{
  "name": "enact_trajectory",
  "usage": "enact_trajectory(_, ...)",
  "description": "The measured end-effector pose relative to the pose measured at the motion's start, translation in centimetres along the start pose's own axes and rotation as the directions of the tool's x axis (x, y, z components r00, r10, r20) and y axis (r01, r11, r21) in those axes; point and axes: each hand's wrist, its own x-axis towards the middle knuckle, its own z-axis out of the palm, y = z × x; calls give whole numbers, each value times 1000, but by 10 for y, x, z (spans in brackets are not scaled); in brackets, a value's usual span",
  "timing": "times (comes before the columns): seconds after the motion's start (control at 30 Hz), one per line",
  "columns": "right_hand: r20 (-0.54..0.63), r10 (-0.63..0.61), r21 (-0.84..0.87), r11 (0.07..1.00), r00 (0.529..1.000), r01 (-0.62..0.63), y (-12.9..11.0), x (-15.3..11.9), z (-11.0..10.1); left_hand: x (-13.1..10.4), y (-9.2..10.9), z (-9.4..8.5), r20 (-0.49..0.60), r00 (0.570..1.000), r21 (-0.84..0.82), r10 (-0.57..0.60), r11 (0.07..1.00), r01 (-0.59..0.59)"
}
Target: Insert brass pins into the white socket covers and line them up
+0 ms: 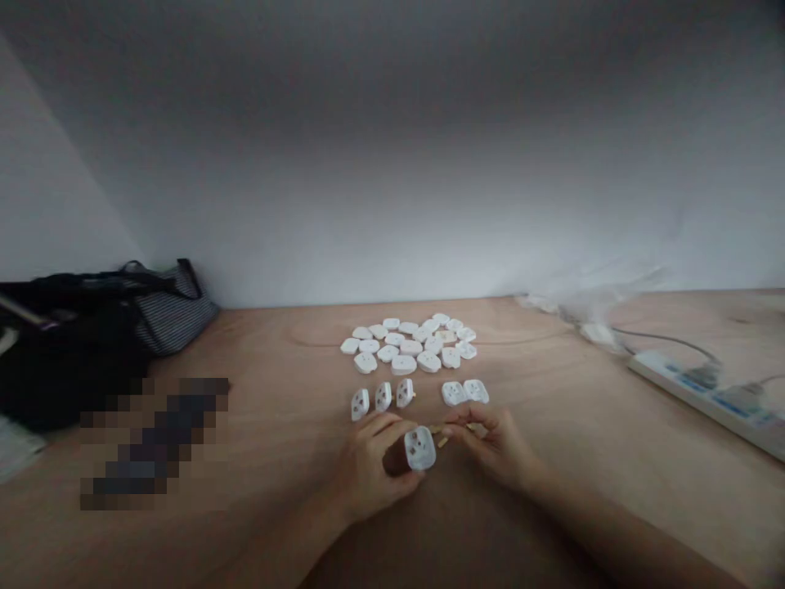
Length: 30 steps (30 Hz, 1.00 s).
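Observation:
My left hand [377,462] is closed round a white plastic plug housing [420,448], its open inner side with holes turned toward me. Just right of it, the fingers of my right hand [487,442] pinch a small brass plug pin [435,429]. A loose brass pin [442,442] lies under those fingertips, with more brass partly hidden behind them. Beyond my left hand, three white plug housings stand on edge in a row, the middle one [383,397] among them. Past my right hand, two white housings [464,393] lie side by side, open side up.
Several white plug parts [403,365] are clustered farther back on the wooden table [282,458]. A white power strip [705,397] with plugs and a cable lies at right, near clear plastic wrapping [589,307]. At left are a dark bag [165,311] and a pixelated dark object [163,438].

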Motion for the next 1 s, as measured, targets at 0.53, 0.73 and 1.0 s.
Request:
enact_trajectory(0.53,138,-276,-476,823,951,308,-8,-2,4,1,1,7,-52,997,78,56,996,-52)
enact_trajectory(0.73,109,-336,-556,760,936,337,-6,-4,10,2,8,9,-97,991,128,97,988,-85)
enact_trajectory(1.0,102,-266,-515,810,959,280,-8,-2,-5,2,8,6,-109,990,105,88,991,-77)
